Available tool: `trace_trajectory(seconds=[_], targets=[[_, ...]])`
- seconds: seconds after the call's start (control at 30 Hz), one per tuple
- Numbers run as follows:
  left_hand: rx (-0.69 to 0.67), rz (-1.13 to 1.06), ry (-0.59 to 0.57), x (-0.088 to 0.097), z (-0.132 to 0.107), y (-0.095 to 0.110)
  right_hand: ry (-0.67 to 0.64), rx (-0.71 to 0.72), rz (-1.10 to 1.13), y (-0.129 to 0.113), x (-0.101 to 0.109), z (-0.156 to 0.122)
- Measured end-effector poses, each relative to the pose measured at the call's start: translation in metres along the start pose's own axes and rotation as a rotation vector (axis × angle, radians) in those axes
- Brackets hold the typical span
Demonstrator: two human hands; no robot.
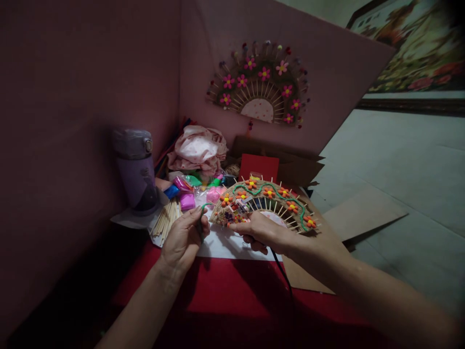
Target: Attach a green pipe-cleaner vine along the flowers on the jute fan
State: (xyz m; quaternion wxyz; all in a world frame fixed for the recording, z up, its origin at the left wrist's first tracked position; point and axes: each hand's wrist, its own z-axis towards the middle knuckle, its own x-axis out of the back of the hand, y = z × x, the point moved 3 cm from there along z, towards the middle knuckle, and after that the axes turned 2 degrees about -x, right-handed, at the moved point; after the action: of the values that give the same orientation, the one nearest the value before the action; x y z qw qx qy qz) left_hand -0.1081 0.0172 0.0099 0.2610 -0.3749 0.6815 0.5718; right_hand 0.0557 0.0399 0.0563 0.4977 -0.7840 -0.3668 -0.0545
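Note:
My left hand [187,232] pinches a thin green strip [206,205], whose tip curves toward the fan; its material is unclear. A woven twine fan [278,194] with thin stick ribs lies in front of me. Orange flowers with yellow centres and a wavy green line decorate its band. My right hand [259,231] is at the fan's lower left, fingers curled and index finger reaching toward a cluster of small dried-looking flowers [230,217]. A black cord [281,269] hangs from below that hand; what the fingers hold is hidden.
At left stand a purple tumbler [135,172] and a bundle of wooden sticks [166,217]. Behind are colourful clay packets [188,200], crumpled pink cloth [199,148] and a red card [258,166]. Cardboard [305,276] lies right. A pink-flowered fan [259,85] hangs on the upright panel.

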Motion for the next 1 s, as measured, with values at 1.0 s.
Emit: trace_trajectory(seconds=[1.0], targets=[[-0.008, -0.019, -0.021, 0.001, 0.0, 0.0, -0.129, 0.057, 0.305, 0.008, -0.005, -0.022]])
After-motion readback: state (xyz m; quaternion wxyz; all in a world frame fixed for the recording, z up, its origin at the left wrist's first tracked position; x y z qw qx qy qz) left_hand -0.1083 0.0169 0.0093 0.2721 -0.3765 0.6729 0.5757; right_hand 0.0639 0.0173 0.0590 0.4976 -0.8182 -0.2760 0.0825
